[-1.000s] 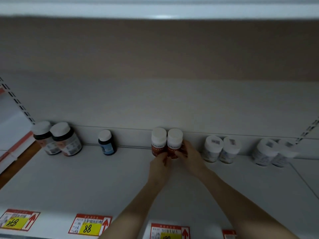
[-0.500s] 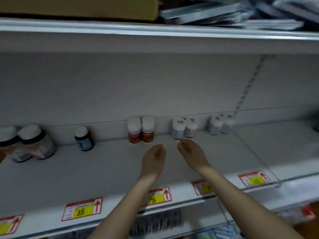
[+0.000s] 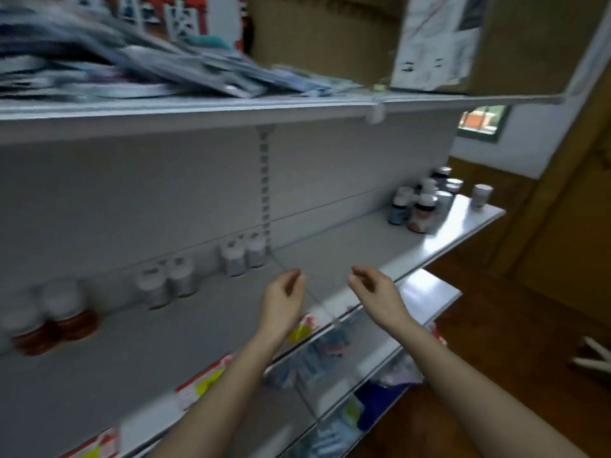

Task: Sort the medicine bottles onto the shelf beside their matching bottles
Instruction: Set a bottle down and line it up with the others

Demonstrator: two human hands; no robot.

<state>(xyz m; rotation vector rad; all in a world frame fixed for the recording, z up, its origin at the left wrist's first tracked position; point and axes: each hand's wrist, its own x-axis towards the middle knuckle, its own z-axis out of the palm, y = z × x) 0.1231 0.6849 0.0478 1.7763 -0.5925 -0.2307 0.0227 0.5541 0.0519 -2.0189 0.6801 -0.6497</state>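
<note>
On the shelf (image 3: 330, 256), like bottles stand in twos by the back wall, so each kind has its own spot: two red bottles (image 3: 56, 322) far left, then white pairs (image 3: 165, 282) going right. A mixed bunch of bottles (image 3: 420, 206) waits far right, not yet sorted, I think. My left hand (image 3: 284, 302) and right hand (image 3: 377, 295) float over the bare middle, well apart from any bottle. My fingers are loosely curled, a little apart, and hold nothing.
</note>
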